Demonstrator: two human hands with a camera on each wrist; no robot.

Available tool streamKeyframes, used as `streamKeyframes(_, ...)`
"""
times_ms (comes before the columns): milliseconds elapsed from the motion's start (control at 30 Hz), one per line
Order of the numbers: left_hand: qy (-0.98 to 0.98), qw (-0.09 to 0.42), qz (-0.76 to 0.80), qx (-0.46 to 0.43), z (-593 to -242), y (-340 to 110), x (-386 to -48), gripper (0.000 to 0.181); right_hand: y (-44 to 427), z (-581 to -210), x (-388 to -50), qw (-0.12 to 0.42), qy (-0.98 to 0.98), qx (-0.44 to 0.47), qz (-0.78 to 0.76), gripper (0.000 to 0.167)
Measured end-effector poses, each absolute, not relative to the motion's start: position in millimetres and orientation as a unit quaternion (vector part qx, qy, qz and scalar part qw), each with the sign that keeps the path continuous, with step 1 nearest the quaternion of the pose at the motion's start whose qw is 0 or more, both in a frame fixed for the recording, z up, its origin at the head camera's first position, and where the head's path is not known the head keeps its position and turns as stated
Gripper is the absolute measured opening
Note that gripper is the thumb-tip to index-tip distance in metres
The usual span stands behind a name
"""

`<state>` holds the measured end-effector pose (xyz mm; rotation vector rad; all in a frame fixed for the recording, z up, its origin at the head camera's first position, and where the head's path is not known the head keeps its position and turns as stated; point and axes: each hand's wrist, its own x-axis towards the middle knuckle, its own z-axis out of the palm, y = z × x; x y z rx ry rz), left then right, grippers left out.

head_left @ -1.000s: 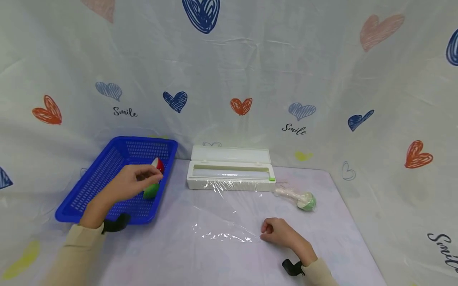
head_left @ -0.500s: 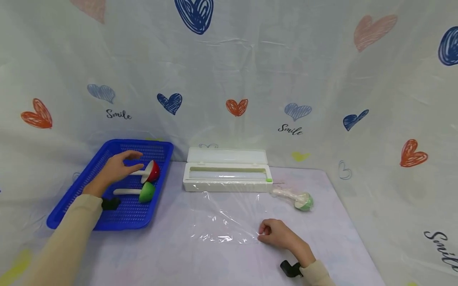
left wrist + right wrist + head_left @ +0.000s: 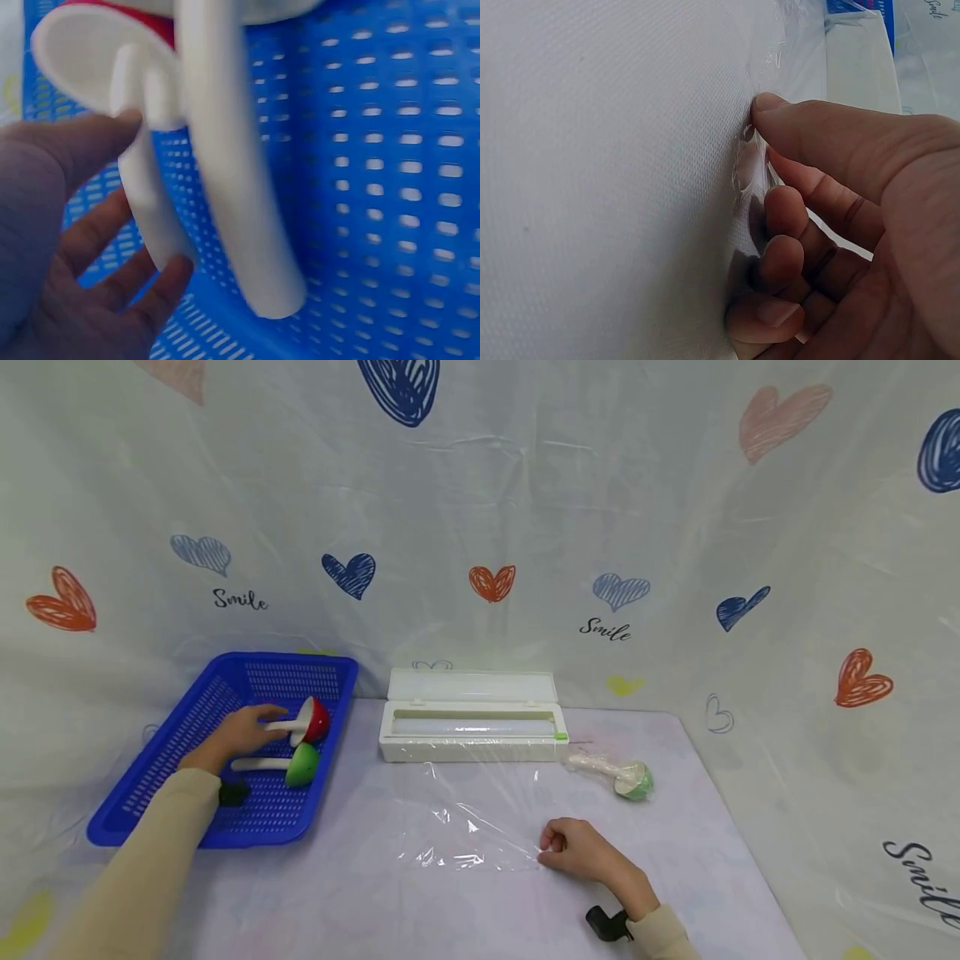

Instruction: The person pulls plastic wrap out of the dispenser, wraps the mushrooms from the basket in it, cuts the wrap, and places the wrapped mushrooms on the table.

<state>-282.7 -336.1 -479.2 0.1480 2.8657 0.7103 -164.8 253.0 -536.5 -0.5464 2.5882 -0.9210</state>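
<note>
In the blue basket (image 3: 258, 831), a red-capped toy mushroom (image 3: 309, 722) lies beside a green-capped toy mushroom (image 3: 303, 766). My left hand (image 3: 240, 732) is at the red one's white stem (image 3: 146, 187), thumb on one side and fingers curving round the other. My right hand (image 3: 583, 850) pinches the near right corner of a sheet of clear cling film (image 3: 457, 827) between thumb and index finger. This film runs out over the table from a white dispenser box (image 3: 472, 749), whose lid (image 3: 472, 685) stands up. The green mushroom's stem (image 3: 232, 172) looms close in the left wrist view.
A film-wrapped green mushroom (image 3: 633, 781) lies right of the dispenser. A small green piece (image 3: 561, 736) sits at the box's right end. Behind the table (image 3: 390, 918) hangs a white curtain (image 3: 525, 510) printed with hearts.
My left hand has moved left and down to the red mushroom's stem in the basket. My right hand keeps its pinch on the film. The view has shifted slightly.
</note>
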Motion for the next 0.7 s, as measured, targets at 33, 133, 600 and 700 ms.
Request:
streamKeyframes(33,0.967,0.088,0.234,0.047,-481.3,-336.2,-282.2,0.046,252.9,-536.1,-164.8,0.169,0.91,-0.194,-0.325,0.015)
streamKeyframes(133,0.97,0.076,0.225,0.04,-483.6,-338.0,-279.2,0.036,252.2,-535.0,-165.5,0.168,0.909,-0.197,-0.326,0.015)
streamKeyframes(600,0.971,0.026,0.234,0.032,-434.4,-358.0,-248.8,0.027,252.8,-536.7,-163.8,0.15,0.91,-0.2,-0.331,0.016)
streamKeyframes(700,0.971,0.0,0.238,0.026,-421.4,-349.0,-239.1,0.028,254.3,-536.6,-163.0,0.151,0.909,-0.197,-0.335,0.015)
